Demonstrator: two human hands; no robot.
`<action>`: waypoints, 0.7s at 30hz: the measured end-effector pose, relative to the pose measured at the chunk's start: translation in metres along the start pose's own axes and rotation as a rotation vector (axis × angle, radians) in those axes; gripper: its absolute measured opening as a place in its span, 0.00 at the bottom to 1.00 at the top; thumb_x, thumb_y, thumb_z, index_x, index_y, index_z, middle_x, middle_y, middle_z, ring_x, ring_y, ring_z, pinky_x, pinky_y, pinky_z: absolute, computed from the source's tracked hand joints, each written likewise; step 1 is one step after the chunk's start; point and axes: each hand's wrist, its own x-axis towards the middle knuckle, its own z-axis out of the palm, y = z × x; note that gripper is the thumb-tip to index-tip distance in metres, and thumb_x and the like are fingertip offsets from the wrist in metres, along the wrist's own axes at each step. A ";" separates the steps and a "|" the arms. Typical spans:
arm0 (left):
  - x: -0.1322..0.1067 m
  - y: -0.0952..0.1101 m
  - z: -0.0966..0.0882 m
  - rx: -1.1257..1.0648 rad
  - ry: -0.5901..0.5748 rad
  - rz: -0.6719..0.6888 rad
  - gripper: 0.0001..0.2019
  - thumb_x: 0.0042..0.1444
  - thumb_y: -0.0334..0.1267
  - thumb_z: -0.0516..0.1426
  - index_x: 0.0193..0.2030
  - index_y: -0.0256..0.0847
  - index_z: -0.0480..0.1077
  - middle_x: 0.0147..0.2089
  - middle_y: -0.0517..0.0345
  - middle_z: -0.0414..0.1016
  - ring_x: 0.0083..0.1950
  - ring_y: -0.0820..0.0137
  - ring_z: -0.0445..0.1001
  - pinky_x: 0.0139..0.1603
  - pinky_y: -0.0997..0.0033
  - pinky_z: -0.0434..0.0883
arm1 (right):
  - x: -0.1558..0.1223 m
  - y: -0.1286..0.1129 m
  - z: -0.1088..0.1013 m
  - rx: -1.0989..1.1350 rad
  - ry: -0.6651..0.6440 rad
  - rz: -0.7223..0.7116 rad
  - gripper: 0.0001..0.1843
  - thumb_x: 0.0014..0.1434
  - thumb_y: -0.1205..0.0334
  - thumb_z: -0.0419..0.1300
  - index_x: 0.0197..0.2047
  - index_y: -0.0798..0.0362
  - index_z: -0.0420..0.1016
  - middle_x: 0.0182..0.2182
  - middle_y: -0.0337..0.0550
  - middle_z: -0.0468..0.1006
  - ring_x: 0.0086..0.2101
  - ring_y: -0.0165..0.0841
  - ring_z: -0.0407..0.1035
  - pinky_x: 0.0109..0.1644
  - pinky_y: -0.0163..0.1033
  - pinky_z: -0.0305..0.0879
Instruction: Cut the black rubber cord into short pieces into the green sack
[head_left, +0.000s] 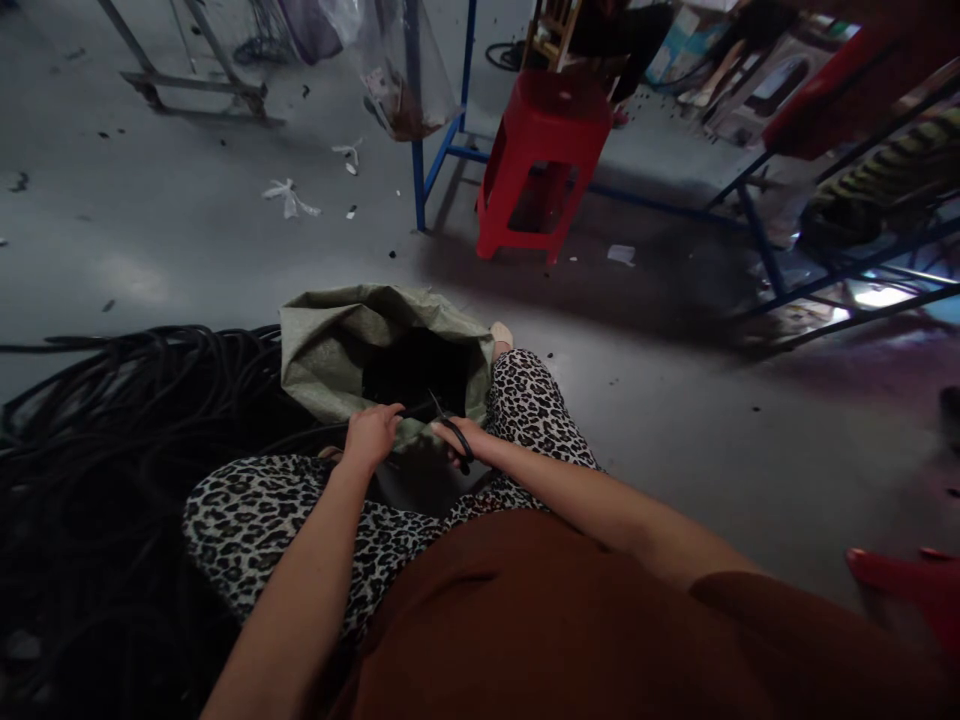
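My right hand (466, 440) is closed round the black handles of a pair of scissors (465, 455), whose thin blades point up and left over the mouth of a pale green woven sack (322, 345). Just left of it, my left hand (371, 435) pinches a black strip (304, 436) at the sack's near rim. The strip seems to run from a large tangled pile of black strips (202, 370) on the floor. A dark mass (420, 365) fills the inside of the sack, too dark to make out. The sack stands between my legs in leopard-print trousers (255, 510).
A red plastic stool (551, 160) stands ahead, beside a blue metal frame (418, 180) with a clear plastic bag (412, 90) hanging on it. White scraps (289, 198) lie on the grey floor. Another person's legs (724, 80) show at the upper right.
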 end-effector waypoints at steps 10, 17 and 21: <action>-0.005 0.002 -0.007 0.083 0.026 -0.039 0.18 0.57 0.40 0.52 0.53 0.43 0.71 0.49 0.52 0.78 0.52 0.58 0.72 0.53 0.58 0.64 | -0.005 -0.006 0.000 -0.014 0.054 0.013 0.14 0.65 0.53 0.54 0.35 0.56 0.67 0.10 0.28 0.60 0.09 0.23 0.58 0.12 0.25 0.58; -0.004 -0.003 -0.008 0.119 -0.001 -0.041 0.16 0.58 0.40 0.51 0.50 0.44 0.73 0.49 0.53 0.78 0.50 0.59 0.73 0.53 0.60 0.63 | 0.002 0.003 0.000 -0.043 0.077 0.024 0.14 0.63 0.55 0.55 0.31 0.56 0.67 0.10 0.29 0.60 0.09 0.23 0.57 0.11 0.27 0.58; -0.003 -0.003 -0.006 0.133 -0.002 -0.033 0.16 0.58 0.40 0.51 0.50 0.44 0.73 0.48 0.52 0.78 0.50 0.59 0.73 0.53 0.59 0.63 | 0.005 0.006 0.000 -0.069 0.070 0.039 0.13 0.63 0.56 0.55 0.31 0.56 0.68 0.10 0.30 0.60 0.09 0.24 0.57 0.12 0.27 0.58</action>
